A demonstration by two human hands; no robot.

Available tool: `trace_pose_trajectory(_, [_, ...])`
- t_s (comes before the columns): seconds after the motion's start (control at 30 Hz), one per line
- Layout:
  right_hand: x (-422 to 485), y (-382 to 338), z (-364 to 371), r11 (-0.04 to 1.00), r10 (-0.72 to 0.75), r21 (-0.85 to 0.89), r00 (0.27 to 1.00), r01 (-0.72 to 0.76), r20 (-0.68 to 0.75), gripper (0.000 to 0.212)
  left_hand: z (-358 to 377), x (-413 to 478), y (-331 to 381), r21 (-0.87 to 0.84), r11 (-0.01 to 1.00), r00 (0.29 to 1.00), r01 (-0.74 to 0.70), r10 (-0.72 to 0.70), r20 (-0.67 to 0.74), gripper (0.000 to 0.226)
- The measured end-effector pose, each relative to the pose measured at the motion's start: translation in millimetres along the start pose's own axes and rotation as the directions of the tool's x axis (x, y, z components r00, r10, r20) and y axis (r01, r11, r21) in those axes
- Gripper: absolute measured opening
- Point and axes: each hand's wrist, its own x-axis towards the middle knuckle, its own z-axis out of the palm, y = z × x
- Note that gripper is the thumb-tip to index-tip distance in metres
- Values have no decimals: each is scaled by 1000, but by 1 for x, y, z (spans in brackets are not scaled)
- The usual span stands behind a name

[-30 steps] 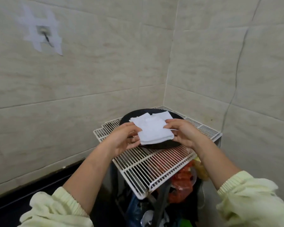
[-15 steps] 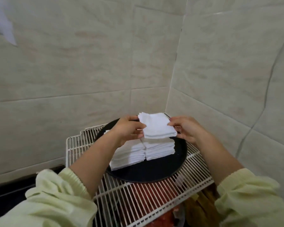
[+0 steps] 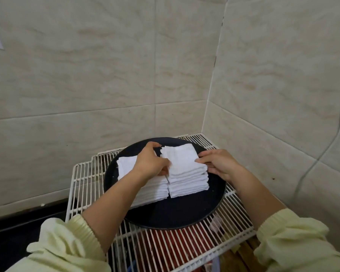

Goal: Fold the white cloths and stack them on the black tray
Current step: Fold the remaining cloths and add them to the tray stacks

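On black tray (image 3: 185, 214) | cloth (image 3: 182, 160) between left hand (image 3: 150, 163), right hand (image 3: 218, 163) | seemingly pinched

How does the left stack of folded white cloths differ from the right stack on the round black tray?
The left hand and right hand pinch the top cloth of the right stack; the left stack is ungripped. The left forearm hides part of the left stack; the right stack's front shows fully. The left stack's front edge sits nearer the camera. Shared: folded white cloths, side by side on the round black tray.
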Motion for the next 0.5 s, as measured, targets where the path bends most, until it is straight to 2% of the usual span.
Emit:
trace_pose_trajectory(0.1, [0, 0, 1, 1000, -5, -26, 1000, 6, 14, 19, 0, -1, -3, 61, 998, 1000, -4, 5, -18, 52])
trace_pose_trajectory(0.27, [-2, 2, 4, 991, -30, -134, 1000, 29, -5, 22, -1, -1, -5, 64, 998, 999, 22, -19, -35, 52])
trace_pose_trajectory(0.4, [-6, 2, 5, 977, -54, -206, 998, 45, -39, 18, -1, -4, -5, 76, 996, 999, 38, -36, -27, 55])
trace_pose_trajectory(0.5, [-9, 0, 6, 954, -125, -283, 989, 100, -72, 11, -4, -6, -1, 69, 997, 999, 30, -28, -28, 54])
